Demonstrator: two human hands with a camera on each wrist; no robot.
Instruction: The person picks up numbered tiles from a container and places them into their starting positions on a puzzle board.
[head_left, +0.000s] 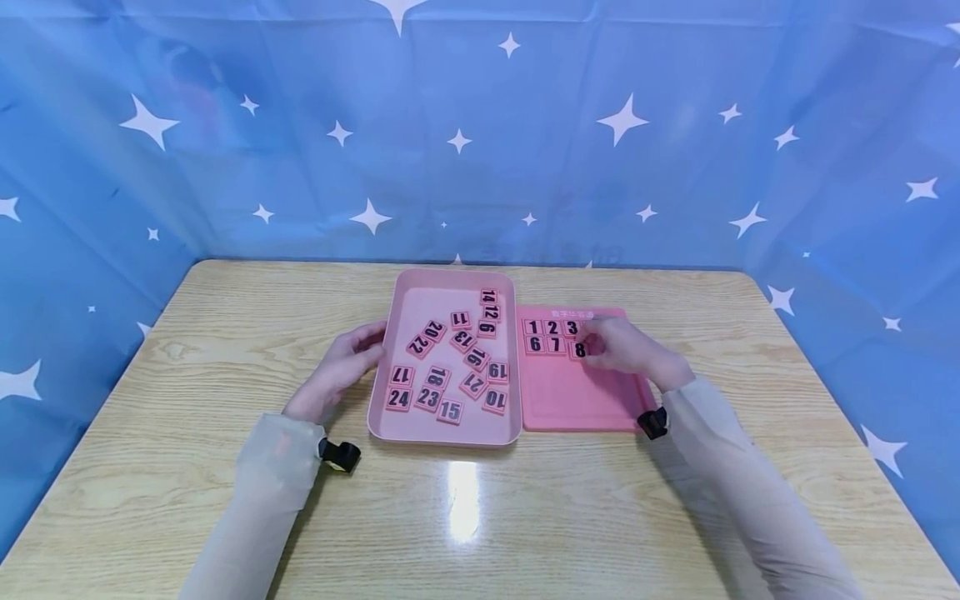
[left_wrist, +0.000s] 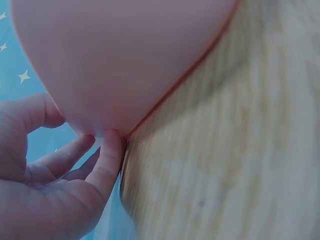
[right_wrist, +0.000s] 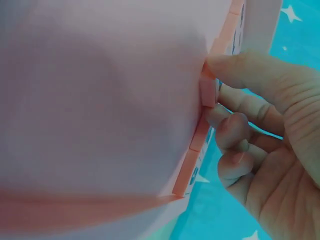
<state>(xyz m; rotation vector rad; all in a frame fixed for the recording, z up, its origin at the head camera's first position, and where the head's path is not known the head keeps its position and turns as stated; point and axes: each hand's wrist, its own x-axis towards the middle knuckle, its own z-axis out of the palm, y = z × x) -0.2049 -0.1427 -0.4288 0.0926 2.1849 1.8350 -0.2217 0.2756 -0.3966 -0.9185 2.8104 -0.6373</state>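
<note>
My left hand rests its fingertips against the outer left wall of a pink tray; close up, thumb and fingers touch that wall. Several loose number tiles lie in the tray, turned various ways, among them the 24 tile and the 15 tile. On the pink puzzle board to its right, my right hand pinches the 8 tile between thumb and fingers, just right of the 7 tile. Tiles 1, 2 and 3 line the row above; the hand covers the board's upper right.
Tray and board lie side by side on a wood-grain table. A blue curtain with white stars hangs behind the table and along its sides. Each wrist carries a small black camera, like the left wrist camera.
</note>
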